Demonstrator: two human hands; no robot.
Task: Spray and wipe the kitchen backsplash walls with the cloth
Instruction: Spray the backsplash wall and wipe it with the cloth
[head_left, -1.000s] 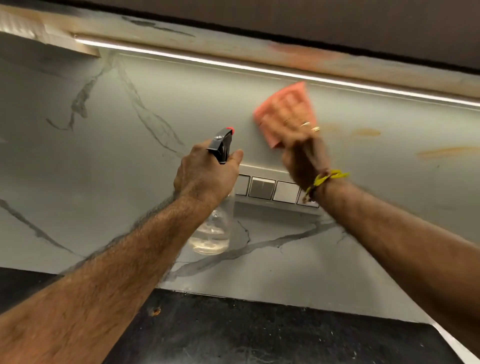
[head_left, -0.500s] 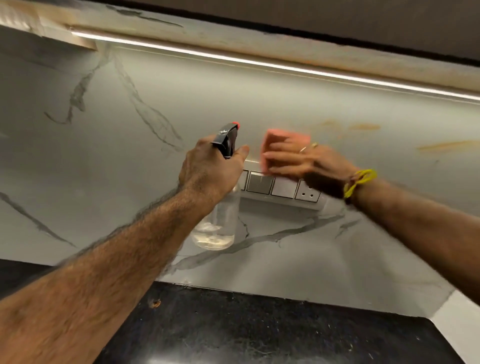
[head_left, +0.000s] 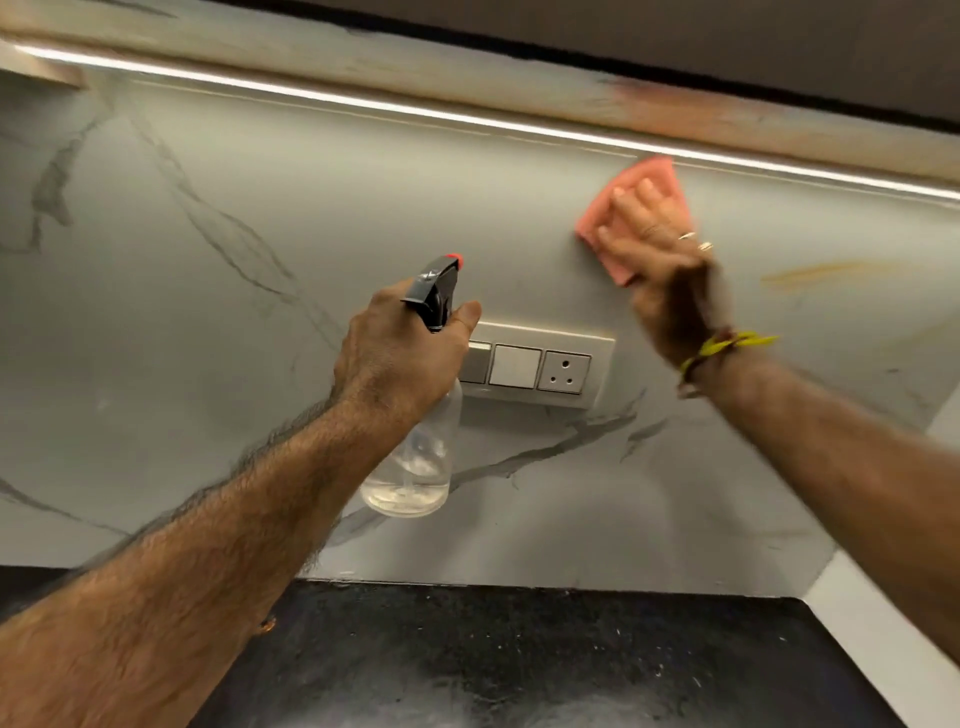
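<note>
Upper right of the frame, our right hand (head_left: 655, 244) presses the cloth (head_left: 631, 208) flat on the wall (head_left: 311, 208), fingers apparently spread, though blurred. Our left hand (head_left: 400, 353), centre, grips 1 spray bottle (head_left: 415, 467). We should press evenly, avoiding the socket (head_left: 563, 371).

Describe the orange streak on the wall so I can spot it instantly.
Start at the light strip above the marble backsplash. Below it, right of the pink cloth under the right hand, lies the streak: a faint horizontal orange smear, unlike the grey veins elsewhere.
</note>
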